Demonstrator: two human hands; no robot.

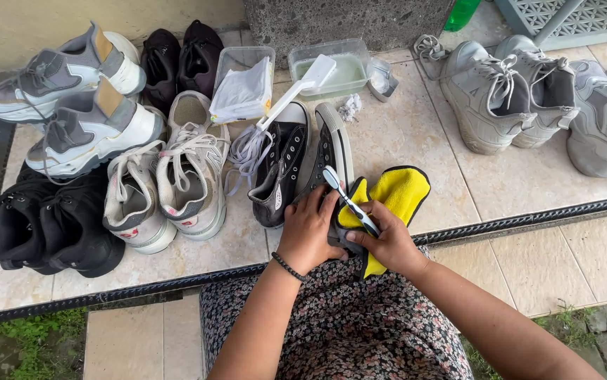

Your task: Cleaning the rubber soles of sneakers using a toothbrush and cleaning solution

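My left hand (308, 231) grips a black high-top canvas sneaker (329, 151) that lies on its side at the edge of the tiled ledge (416, 134). My right hand (388, 243) holds a toothbrush (348, 200) whose head points up-left toward the shoe, and it also presses on a yellow microfibre cloth (398, 190) spread under the shoe's heel. The matching black high-top (280, 169) stands just left of it with white laces loose. A beaded bracelet sits on my left wrist.
More shoes fill the ledge: grey chunky trainers (82, 98), dark slip-ons (177, 60), black sneakers (53, 222), cream sneakers (170, 183) at left, pale grey trainers (515, 91) at right. A long-handled white brush (296, 88) rests on a tub of cloudy liquid (349, 70); another tub (243, 84) holds a cloth.
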